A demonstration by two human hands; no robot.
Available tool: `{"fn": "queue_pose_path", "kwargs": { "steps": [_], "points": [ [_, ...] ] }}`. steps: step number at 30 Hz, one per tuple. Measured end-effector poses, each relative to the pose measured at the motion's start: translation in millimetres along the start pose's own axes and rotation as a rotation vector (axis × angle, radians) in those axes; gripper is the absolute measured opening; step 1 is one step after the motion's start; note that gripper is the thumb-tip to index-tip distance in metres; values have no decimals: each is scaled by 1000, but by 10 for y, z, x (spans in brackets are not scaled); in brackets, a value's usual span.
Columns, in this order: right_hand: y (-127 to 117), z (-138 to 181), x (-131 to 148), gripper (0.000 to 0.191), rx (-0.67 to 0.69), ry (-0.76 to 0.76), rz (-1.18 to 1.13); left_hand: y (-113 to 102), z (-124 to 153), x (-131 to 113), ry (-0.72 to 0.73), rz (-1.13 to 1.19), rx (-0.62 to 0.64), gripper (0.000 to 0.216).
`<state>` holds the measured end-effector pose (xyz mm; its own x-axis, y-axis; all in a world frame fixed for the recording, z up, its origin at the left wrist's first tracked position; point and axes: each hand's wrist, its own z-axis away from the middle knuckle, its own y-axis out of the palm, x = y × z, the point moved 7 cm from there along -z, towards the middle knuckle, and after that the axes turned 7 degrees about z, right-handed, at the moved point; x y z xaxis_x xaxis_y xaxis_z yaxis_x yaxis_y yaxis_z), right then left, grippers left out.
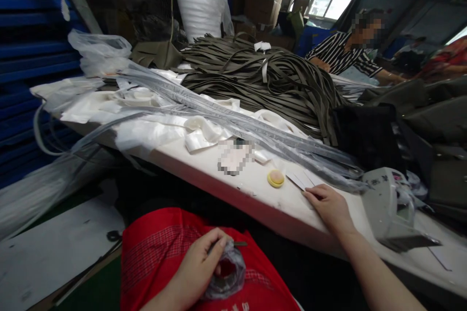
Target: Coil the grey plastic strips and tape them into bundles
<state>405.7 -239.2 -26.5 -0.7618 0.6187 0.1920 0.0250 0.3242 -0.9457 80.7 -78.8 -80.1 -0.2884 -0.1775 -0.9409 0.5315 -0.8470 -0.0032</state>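
Low over the red apron (160,243), my left hand (199,262) is closed on a ring-shaped roll (239,274) with a clear, shiny surface. A thin dark green strip (241,243) sticks out past the fingertips. Up on the table, my right hand (330,206) pinches the near corner of a flat white card (297,180) with thumb and fingertips. Left of that card sits a small round yellow-rimmed pad (276,178). A grey-white sewing machine (388,209) stands to the right of my right forearm.
Clear plastic-wrapped strips (219,116) run along the white table (189,165). Behind them lies a heap of dark olive straps (262,73). White ribbon (204,133) and a blurred-out object (235,156) lie nearer. A co-worker in a striped top (333,53) is at the back right.
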Motion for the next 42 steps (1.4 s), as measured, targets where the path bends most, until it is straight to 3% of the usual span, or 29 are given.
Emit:
{"fn": "queue_pose_path", "kwargs": {
  "steps": [5, 11, 19, 29, 42],
  "points": [
    [88, -30, -196, 31, -6, 89, -191, -21, -26, 21, -35, -23, 2, 42],
    [113, -67, -262, 30, 68, 160, -230, -9, -54, 2, -58, -24, -6, 40],
    [173, -102, -358, 34, 143, 135, -196, 17, -84, 28, -84, -18, -13, 39],
    [119, 6, -235, 49, -35, 53, -114, 2, -120, 40, -91, -9, -11, 37],
    [69, -48, -162, 33, 73, 162, -143, 15, -169, 39, -111, -36, 15, 41]
  ]
}}
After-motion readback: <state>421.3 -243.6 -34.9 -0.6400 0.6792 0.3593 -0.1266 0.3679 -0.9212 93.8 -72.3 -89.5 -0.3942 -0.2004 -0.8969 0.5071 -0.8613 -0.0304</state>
